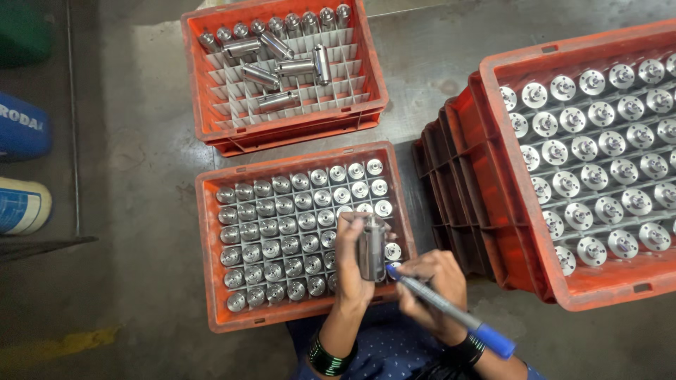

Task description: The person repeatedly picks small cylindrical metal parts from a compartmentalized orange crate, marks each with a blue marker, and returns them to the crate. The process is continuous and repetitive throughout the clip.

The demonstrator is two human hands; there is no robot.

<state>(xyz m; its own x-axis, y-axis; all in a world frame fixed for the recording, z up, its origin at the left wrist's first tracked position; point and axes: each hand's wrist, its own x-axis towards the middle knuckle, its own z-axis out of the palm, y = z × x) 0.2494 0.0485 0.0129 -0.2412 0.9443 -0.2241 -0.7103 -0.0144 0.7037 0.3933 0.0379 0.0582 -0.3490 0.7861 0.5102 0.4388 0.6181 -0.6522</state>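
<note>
Blue marker pen (pixel 451 308) gripped in the right hand (pixel 431 285), tip touching a metal cylinder (pixel 372 248).
The cylinder is grasped upright by the left hand (pixel 350 262) above the near orange crate (pixel 211 267), which is filled with like parts. A partly filled crate (pixel 197 77) is seen beyond, and stacked crates (pixel 549 274) at right.

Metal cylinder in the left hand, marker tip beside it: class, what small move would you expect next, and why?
Probably touch the blue marker tip to the metal cylinder: the left hand holds it upright over the near crate, and the right hand aims the tip at its lower end.
</note>
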